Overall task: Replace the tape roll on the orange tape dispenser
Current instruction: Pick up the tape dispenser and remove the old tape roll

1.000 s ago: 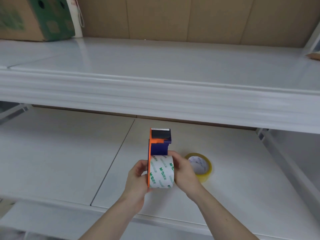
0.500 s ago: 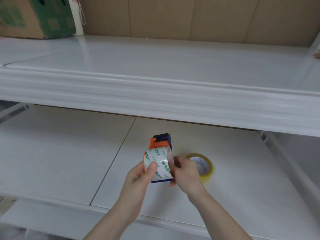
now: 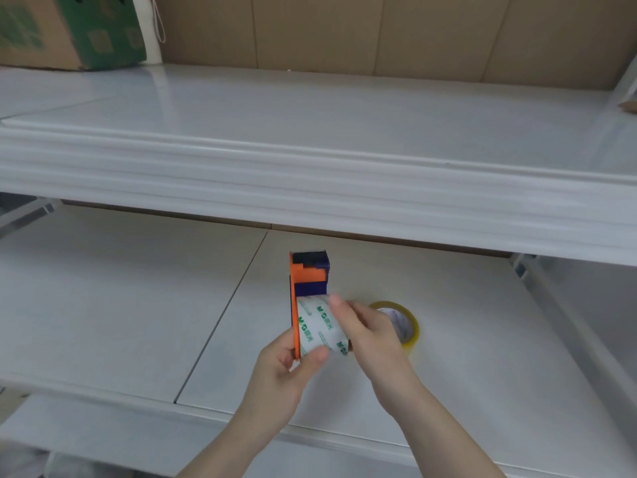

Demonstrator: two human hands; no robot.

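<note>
Here we work over the lower shelf [image 3: 103,305], both hands raised above it. The orange tape dispenser [image 3: 306,281] sits upright in our left hand [image 3: 281,374], closed round its base. A white printed roll [image 3: 319,324] is already on it; our right hand [image 3: 370,334] grips that roll's side. A yellow roll [image 3: 408,327] lies on the shelf just behind. Judged: whether it is fully seated we cannot tell; threading remains.

I saw both hands on the orange dispenser [image 3: 307,274] over lower shelf [image 3: 120,315]: left hand [image 3: 281,369] gripped its base, right hand [image 3: 370,334] clasped white tape roll [image 3: 319,324] w/ green print. Yellow roll [image 3: 406,326] lay just behind right hand.
</note>
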